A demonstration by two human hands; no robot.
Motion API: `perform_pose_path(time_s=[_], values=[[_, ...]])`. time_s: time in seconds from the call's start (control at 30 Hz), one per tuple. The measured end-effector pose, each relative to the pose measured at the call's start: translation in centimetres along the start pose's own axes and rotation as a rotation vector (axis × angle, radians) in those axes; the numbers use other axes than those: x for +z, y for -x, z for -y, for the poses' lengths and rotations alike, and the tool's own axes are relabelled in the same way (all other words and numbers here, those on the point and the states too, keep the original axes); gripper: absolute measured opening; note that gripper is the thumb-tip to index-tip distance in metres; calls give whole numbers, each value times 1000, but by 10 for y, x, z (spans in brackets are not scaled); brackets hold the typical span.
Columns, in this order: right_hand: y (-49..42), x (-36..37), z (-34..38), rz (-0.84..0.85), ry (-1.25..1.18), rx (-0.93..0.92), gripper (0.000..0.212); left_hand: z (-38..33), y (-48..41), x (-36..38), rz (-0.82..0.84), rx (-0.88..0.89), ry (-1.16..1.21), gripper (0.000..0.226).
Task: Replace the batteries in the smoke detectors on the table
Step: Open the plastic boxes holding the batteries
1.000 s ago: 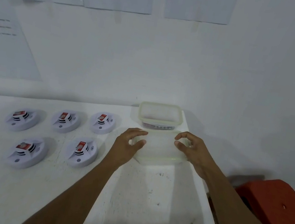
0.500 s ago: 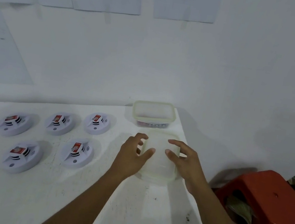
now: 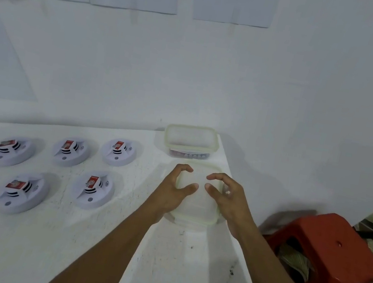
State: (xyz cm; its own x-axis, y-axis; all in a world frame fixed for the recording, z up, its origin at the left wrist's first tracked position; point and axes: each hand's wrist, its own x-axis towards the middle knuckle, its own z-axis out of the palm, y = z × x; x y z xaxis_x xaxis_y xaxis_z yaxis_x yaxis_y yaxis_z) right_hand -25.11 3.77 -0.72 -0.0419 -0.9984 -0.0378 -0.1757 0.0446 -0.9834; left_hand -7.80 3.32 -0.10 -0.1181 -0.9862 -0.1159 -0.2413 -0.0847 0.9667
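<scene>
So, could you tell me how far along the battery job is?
Nothing looks done: all five smoke detectors lie untouched, each with a red battery in it. In hand: the left hand and right hand are curled over the lid of the near container. Left: all five swaps; the far container, batteries showing through its wall, waits behind.

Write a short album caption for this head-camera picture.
Left hand and right hand poised over a lidded box, five smoke detectors alongside on the table.

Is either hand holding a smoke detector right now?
No, the left hand and the right hand are both over the lidded plastic container, and the five smoke detectors lie apart from them.
</scene>
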Motion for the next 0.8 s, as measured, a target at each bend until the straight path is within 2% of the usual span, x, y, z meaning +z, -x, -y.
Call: perform_pose_path(time_s=[0.13, 0.23, 0.33, 0.4, 0.57, 0.8], values=[[0, 1, 0, 37, -60, -6, 16, 2, 1, -4, -108, 58, 4, 27], [-6, -3, 4, 89, -31, 8, 27, -2, 0, -12, -50, 81, -26, 24], [-12, -11, 8, 161, 12, 33, 35, -5, -3, -22, 7, 70, -181, 32], [-10, -9, 10, 114, 72, 39, 37, -4, 0, -28, -57, 43, -222, 44], [8, 16, 4, -179, 287, -1, 62, 14, 18, -43, -250, 14, -200, 60], [14, 2, 9, -214, 390, -57, 56, 13, 28, -54, -344, -5, -78, 64]])
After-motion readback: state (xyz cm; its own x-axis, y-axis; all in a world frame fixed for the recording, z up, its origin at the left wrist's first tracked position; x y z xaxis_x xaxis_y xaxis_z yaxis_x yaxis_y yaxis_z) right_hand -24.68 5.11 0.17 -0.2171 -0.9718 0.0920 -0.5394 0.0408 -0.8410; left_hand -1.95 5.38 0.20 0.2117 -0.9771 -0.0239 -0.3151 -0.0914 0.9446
